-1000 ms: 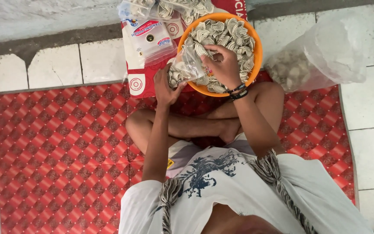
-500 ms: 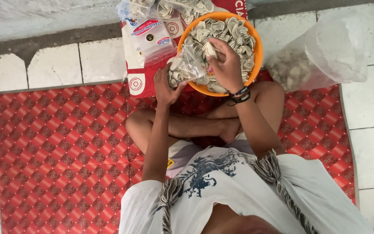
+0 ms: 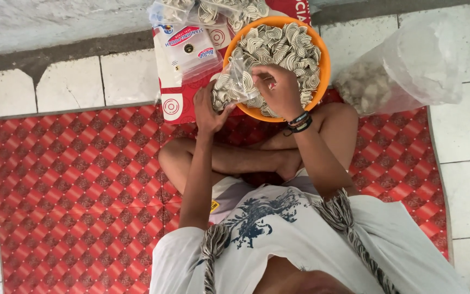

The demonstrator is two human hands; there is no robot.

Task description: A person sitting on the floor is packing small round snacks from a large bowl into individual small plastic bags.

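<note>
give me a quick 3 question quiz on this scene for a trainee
1. True or false: the left hand holds a small clear bag partly filled with striped pieces.
2. Multiple choice: what colour is the bowl that the right hand is over? A) blue B) orange C) green
3. Short answer: where does the large clear bag lie relative to the bowl, as seen in the picture?

Key
1. True
2. B
3. To the right of the bowl, on the white floor tiles at the edge of the red patterned mat.
</note>
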